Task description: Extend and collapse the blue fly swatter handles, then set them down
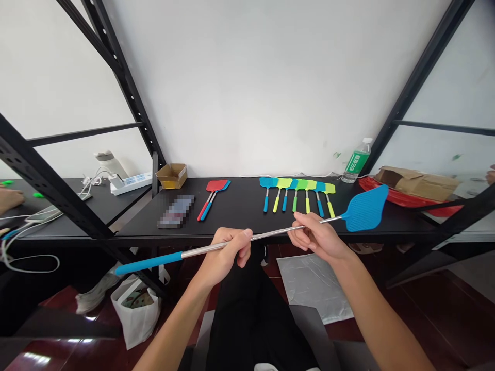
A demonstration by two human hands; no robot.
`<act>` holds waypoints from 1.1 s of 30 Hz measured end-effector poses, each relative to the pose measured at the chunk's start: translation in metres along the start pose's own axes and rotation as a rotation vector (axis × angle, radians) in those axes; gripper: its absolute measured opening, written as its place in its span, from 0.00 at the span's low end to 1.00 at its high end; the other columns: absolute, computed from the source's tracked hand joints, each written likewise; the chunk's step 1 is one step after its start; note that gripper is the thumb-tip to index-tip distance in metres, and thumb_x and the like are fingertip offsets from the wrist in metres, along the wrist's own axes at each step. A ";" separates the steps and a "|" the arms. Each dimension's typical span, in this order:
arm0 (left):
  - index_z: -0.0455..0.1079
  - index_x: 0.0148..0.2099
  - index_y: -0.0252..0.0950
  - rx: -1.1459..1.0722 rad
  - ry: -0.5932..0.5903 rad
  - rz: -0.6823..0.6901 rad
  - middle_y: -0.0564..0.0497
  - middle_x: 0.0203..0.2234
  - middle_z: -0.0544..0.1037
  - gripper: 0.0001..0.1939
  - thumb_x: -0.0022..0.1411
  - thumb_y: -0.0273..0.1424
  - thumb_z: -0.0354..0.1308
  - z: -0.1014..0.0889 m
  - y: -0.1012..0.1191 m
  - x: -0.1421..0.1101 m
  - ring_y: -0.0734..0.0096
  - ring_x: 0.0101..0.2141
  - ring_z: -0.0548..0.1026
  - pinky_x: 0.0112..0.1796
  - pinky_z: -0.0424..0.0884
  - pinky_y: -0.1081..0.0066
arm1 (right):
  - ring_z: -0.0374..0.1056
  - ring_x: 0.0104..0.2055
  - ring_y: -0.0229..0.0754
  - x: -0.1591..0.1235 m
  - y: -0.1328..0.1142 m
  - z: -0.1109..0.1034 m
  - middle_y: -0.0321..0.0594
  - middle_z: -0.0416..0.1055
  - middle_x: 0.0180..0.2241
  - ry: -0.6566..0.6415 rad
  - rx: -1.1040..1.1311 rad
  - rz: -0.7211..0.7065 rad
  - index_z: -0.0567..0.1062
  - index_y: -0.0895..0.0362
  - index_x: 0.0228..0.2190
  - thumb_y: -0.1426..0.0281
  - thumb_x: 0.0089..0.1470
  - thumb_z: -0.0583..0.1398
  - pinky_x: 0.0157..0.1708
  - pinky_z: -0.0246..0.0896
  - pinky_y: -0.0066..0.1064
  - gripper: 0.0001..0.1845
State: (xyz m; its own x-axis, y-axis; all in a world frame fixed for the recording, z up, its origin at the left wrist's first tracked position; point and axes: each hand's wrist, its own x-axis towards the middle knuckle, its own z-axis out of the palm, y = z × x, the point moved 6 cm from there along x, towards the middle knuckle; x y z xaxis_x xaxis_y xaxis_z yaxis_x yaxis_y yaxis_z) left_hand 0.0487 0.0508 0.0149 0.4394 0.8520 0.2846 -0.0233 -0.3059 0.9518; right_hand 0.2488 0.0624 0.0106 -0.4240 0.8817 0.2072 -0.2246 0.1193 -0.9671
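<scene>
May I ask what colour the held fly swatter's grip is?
The fly swatter's grip is bright blue, clearest in the head view.

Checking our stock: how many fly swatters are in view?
10. One swatter is held between the left hand and right hand; a red one and a blue one lie on the black shelf; seven lie in a row to their right. Others may be hidden.
</scene>
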 end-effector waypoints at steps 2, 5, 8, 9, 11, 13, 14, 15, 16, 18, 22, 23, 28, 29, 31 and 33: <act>0.57 0.18 0.38 -0.017 0.022 -0.009 0.54 0.11 0.64 0.29 0.71 0.42 0.52 -0.004 -0.002 -0.001 0.74 0.18 0.60 0.26 0.55 0.66 | 0.53 0.17 0.36 0.000 0.000 0.000 0.31 0.49 0.09 -0.011 -0.004 0.009 0.67 0.55 0.12 0.57 0.68 0.55 0.22 0.45 0.32 0.34; 0.56 0.17 0.38 -0.042 0.071 -0.021 0.54 0.10 0.62 0.29 0.70 0.42 0.53 -0.009 -0.005 0.001 0.74 0.17 0.59 0.27 0.54 0.65 | 0.53 0.17 0.36 0.001 0.001 0.001 0.31 0.50 0.09 -0.013 -0.002 0.023 0.67 0.55 0.12 0.56 0.67 0.57 0.22 0.45 0.32 0.33; 0.55 0.17 0.39 -0.062 0.116 -0.041 0.54 0.09 0.61 0.29 0.69 0.42 0.54 -0.013 -0.010 0.004 0.73 0.16 0.58 0.27 0.53 0.64 | 0.52 0.17 0.36 0.001 0.003 -0.001 0.30 0.49 0.10 0.003 -0.012 0.030 0.66 0.55 0.13 0.56 0.67 0.57 0.22 0.45 0.32 0.32; 0.55 0.16 0.39 -0.067 0.118 -0.049 0.54 0.08 0.61 0.29 0.69 0.41 0.54 -0.013 -0.012 0.005 0.73 0.16 0.57 0.27 0.53 0.64 | 0.52 0.17 0.36 0.001 0.003 -0.002 0.30 0.49 0.10 0.006 -0.018 0.031 0.66 0.55 0.13 0.56 0.67 0.57 0.22 0.45 0.32 0.32; 0.55 0.16 0.39 -0.075 0.110 -0.065 0.54 0.08 0.61 0.29 0.69 0.41 0.54 -0.014 -0.014 0.006 0.73 0.17 0.57 0.27 0.53 0.64 | 0.52 0.18 0.36 0.002 0.004 -0.004 0.30 0.50 0.10 0.005 -0.031 0.035 0.67 0.55 0.13 0.56 0.67 0.57 0.22 0.44 0.32 0.32; 0.55 0.16 0.39 -0.079 0.111 -0.069 0.54 0.08 0.60 0.29 0.69 0.41 0.53 -0.017 -0.015 0.007 0.72 0.17 0.56 0.27 0.53 0.64 | 0.53 0.18 0.36 0.003 0.004 -0.004 0.31 0.50 0.10 -0.001 -0.042 0.040 0.67 0.55 0.14 0.55 0.67 0.57 0.22 0.44 0.32 0.32; 0.54 0.16 0.39 -0.079 0.117 -0.069 0.54 0.08 0.60 0.29 0.69 0.41 0.53 -0.019 -0.015 0.006 0.72 0.17 0.56 0.27 0.52 0.64 | 0.53 0.18 0.36 0.004 0.005 -0.004 0.31 0.50 0.10 -0.005 -0.046 0.044 0.68 0.56 0.14 0.55 0.67 0.57 0.22 0.45 0.32 0.32; 0.54 0.16 0.40 -0.077 0.123 -0.067 0.54 0.08 0.60 0.29 0.69 0.41 0.54 -0.021 -0.015 0.006 0.72 0.17 0.56 0.27 0.52 0.64 | 0.53 0.18 0.36 0.005 0.005 -0.004 0.31 0.51 0.10 -0.007 -0.047 0.046 0.68 0.56 0.14 0.55 0.67 0.57 0.23 0.45 0.32 0.32; 0.53 0.16 0.40 -0.076 0.129 -0.066 0.54 0.08 0.59 0.29 0.69 0.41 0.54 -0.023 -0.015 0.006 0.73 0.17 0.56 0.27 0.51 0.64 | 0.53 0.18 0.36 0.006 0.005 -0.004 0.31 0.51 0.10 -0.009 -0.047 0.048 0.68 0.56 0.14 0.55 0.67 0.57 0.23 0.45 0.32 0.32; 0.53 0.16 0.40 -0.078 0.134 -0.066 0.54 0.08 0.59 0.29 0.68 0.41 0.54 -0.025 -0.014 0.006 0.73 0.16 0.55 0.26 0.50 0.64 | 0.54 0.18 0.36 0.007 0.005 -0.004 0.31 0.51 0.11 -0.010 -0.048 0.050 0.68 0.56 0.14 0.55 0.67 0.57 0.23 0.45 0.32 0.32; 0.53 0.16 0.40 -0.099 0.137 -0.070 0.55 0.08 0.58 0.29 0.68 0.41 0.54 -0.027 -0.015 0.008 0.73 0.16 0.55 0.26 0.50 0.64 | 0.54 0.18 0.36 0.005 0.005 -0.008 0.31 0.52 0.11 0.002 -0.054 0.045 0.69 0.55 0.14 0.55 0.67 0.57 0.24 0.46 0.32 0.32; 0.53 0.16 0.40 -0.104 0.143 -0.069 0.55 0.08 0.57 0.29 0.68 0.41 0.54 -0.028 -0.016 0.008 0.73 0.16 0.54 0.26 0.50 0.64 | 0.54 0.18 0.36 0.004 0.004 -0.010 0.31 0.52 0.11 0.006 -0.056 0.043 0.69 0.55 0.14 0.55 0.67 0.57 0.24 0.46 0.32 0.32; 0.52 0.16 0.41 -0.132 0.185 -0.071 0.55 0.07 0.56 0.28 0.67 0.41 0.55 -0.035 -0.016 0.006 0.73 0.16 0.53 0.25 0.48 0.64 | 0.53 0.18 0.36 0.003 0.000 -0.015 0.31 0.52 0.11 0.012 -0.076 0.030 0.69 0.56 0.15 0.54 0.66 0.58 0.24 0.45 0.32 0.32; 0.52 0.16 0.41 -0.135 0.190 -0.071 0.55 0.07 0.56 0.28 0.67 0.41 0.55 -0.037 -0.016 0.006 0.73 0.16 0.53 0.25 0.48 0.64 | 0.53 0.18 0.36 0.004 0.000 -0.015 0.31 0.52 0.11 0.014 -0.074 0.028 0.69 0.56 0.15 0.54 0.66 0.58 0.24 0.46 0.33 0.31; 0.52 0.16 0.41 -0.139 0.200 -0.064 0.55 0.07 0.56 0.28 0.67 0.40 0.55 -0.039 -0.014 0.005 0.73 0.15 0.53 0.26 0.48 0.64 | 0.53 0.18 0.36 0.004 0.000 -0.015 0.31 0.53 0.12 0.017 -0.067 0.027 0.69 0.56 0.15 0.54 0.66 0.58 0.24 0.46 0.33 0.31; 0.52 0.16 0.40 -0.138 0.204 -0.057 0.55 0.07 0.56 0.29 0.67 0.40 0.55 -0.041 -0.013 0.005 0.74 0.15 0.53 0.26 0.48 0.64 | 0.53 0.18 0.36 0.004 0.000 -0.015 0.31 0.53 0.12 0.014 -0.068 0.028 0.69 0.56 0.15 0.54 0.66 0.58 0.24 0.46 0.33 0.31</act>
State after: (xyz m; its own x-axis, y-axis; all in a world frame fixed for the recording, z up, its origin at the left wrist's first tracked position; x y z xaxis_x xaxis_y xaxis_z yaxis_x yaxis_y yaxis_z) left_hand 0.0148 0.0762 0.0083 0.2532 0.9388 0.2337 -0.1320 -0.2058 0.9697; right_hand 0.2606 0.0726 0.0091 -0.4167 0.8914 0.1786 -0.1526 0.1251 -0.9803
